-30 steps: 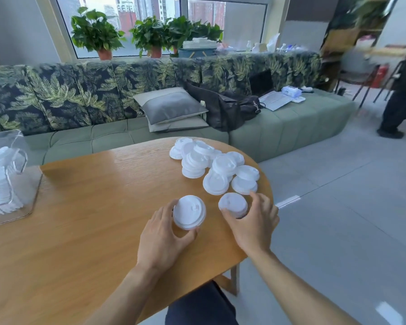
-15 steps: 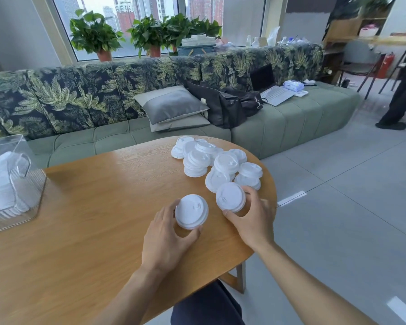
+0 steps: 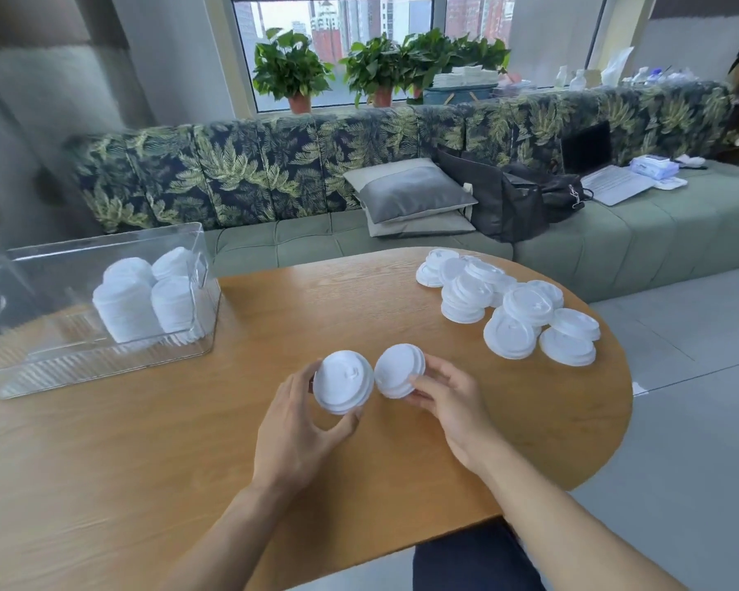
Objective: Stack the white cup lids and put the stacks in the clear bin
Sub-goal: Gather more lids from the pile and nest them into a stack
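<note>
- White cup lids (image 3: pixel 343 380) in a short stack sit in the left hand (image 3: pixel 299 432), whose thumb and fingers curl round the rim, over the near middle of the worktop (image 3: pixel 188 462).
- A second short stack (image 3: pixel 399 371) is pinched at its edge by the right hand (image 3: pixel 453 403) just to the right. It is tilted so its face turns toward the first, and the two rims touch or nearly touch.
- Brought together like this, the two look lined up to be nested into one taller stack, which I judge to be the step in hand.
- Loose lids (image 3: pixel 508 309) lie heaped and overlapping at the far right of the worktop, close to the right hand's side and not yet gathered.
- The clear bin (image 3: pixel 103 243) stands at the far left, well apart from both hands. Inside it, several finished stacks (image 3: pixel 146 300) stand crowded against its right end.
</note>
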`<state>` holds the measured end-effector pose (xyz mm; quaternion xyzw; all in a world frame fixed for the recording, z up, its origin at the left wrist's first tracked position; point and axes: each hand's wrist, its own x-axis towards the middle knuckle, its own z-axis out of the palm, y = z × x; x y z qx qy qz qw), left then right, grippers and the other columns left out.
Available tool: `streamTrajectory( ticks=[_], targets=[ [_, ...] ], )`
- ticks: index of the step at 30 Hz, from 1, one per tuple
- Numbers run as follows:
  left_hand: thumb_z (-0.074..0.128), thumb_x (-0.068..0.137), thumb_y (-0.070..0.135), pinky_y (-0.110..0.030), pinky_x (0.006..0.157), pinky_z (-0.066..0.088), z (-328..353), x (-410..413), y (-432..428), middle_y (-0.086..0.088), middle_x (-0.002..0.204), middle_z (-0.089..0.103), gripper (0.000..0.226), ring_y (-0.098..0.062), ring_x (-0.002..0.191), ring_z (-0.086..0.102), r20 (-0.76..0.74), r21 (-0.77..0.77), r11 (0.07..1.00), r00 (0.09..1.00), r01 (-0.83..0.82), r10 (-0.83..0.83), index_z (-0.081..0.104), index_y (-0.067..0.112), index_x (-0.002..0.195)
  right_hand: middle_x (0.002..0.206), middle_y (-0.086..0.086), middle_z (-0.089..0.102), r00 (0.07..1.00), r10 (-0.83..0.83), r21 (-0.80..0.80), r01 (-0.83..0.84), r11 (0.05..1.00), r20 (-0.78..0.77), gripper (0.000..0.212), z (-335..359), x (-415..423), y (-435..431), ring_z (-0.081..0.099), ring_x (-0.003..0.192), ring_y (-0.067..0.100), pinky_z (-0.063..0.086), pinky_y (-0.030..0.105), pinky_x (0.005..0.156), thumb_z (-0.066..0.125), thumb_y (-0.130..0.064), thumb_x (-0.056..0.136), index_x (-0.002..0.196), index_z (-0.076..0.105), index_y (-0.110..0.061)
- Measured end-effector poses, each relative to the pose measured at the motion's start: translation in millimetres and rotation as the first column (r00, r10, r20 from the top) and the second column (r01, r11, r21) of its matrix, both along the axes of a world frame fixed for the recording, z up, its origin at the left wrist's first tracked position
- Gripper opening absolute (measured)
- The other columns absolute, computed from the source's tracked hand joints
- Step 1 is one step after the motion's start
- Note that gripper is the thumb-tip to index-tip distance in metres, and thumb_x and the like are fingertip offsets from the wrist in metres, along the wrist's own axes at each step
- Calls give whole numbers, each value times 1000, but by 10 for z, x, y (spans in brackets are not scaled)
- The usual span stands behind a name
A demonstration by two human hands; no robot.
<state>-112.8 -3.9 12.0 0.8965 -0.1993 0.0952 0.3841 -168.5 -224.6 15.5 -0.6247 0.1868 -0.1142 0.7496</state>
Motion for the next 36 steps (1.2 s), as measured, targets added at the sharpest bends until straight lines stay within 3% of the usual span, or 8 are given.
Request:
streamTrajectory(
  ticks=[3, 8, 12, 21, 26, 30, 33, 36],
  targets=[
    [84, 75, 55, -27, 92, 49, -13, 26, 308, 22, 128, 51, 84, -9, 116, 58, 11, 10, 999, 999, -49, 49, 47, 29, 145, 113, 6, 79, 996, 92, 189, -89, 978, -10, 24, 63, 141, 259, 76, 105, 21, 61, 27, 81, 58, -7, 103, 120, 73, -13],
    [79, 73, 61, -30, 94, 51, -64, 9, 658, 14, 133, 58, 85, -10, 117, 58, 37, 14, 995, 995, -97, 96, 48, 28, 145, 125, 15, 74, 984, 170, 324, -144, 935, -55, 27, 54, 362, 602, 69, 119, 28, 59, 37, 90, 50, -7, 107, 130, 65, -3],
    [76, 74, 64, -29, 97, 49, -90, -9, 705, 14, 132, 58, 85, -8, 120, 56, 52, -17, 993, 992, -117, 118, 47, 28, 145, 114, 11, 77, 985, 164, 321, -139, 937, -50, 24, 59, 480, 760, 71, 107, 23, 58, 32, 81, 58, -14, 105, 122, 70, -3],
    [78, 78, 61, -27, 100, 48, -133, 7, 669, 12, 134, 60, 82, -8, 120, 57, 161, 28, 999, 986, -38, 33, 46, 26, 145, 97, 8, 75, 995, 102, 352, -90, 932, -15, 12, 12, 503, 828, 71, 84, 17, 56, 36, 83, 72, -20, 96, 101, 66, -11],
    [75, 78, 65, -21, 97, 42, -142, -6, 657, 16, 136, 59, 82, -2, 120, 55, 189, 75, 997, 982, -9, -5, 43, 30, 145, 98, 7, 74, 994, 111, 409, -109, 906, 19, 10, 42, 475, 819, 69, 90, 18, 54, 33, 84, 64, -10, 98, 103, 72, -6],
    [71, 77, 68, -20, 96, 41, -141, -19, 647, 16, 135, 59, 83, -1, 120, 54, 215, 101, 995, 976, 2, -24, 43, 30, 145, 105, 12, 72, 989, 148, 473, -143, 869, 28, 28, 23, 457, 771, 64, 97, 22, 50, 33, 89, 49, 2, 93, 110, 70, 0],
    [71, 79, 67, -24, 97, 47, -160, -16, 638, 11, 132, 62, 83, -6, 118, 57, 250, 134, 991, 967, 26, -59, 45, 24, 145, 108, 14, 73, 984, 178, 442, -170, 881, 23, 29, -4, 465, 770, 66, 97, 22, 52, 34, 92, 56, 3, 96, 122, 68, -1],
    [69, 80, 68, -24, 100, 45, -156, -11, 639, 9, 134, 62, 83, -8, 121, 57, 274, 135, 991, 960, 17, -54, 45, 22, 145, 105, 11, 74, 982, 185, 451, -180, 874, 32, 38, -10, 466, 785, 68, 95, 20, 53, 34, 92, 72, -5, 87, 125, 67, -4]
  ],
)
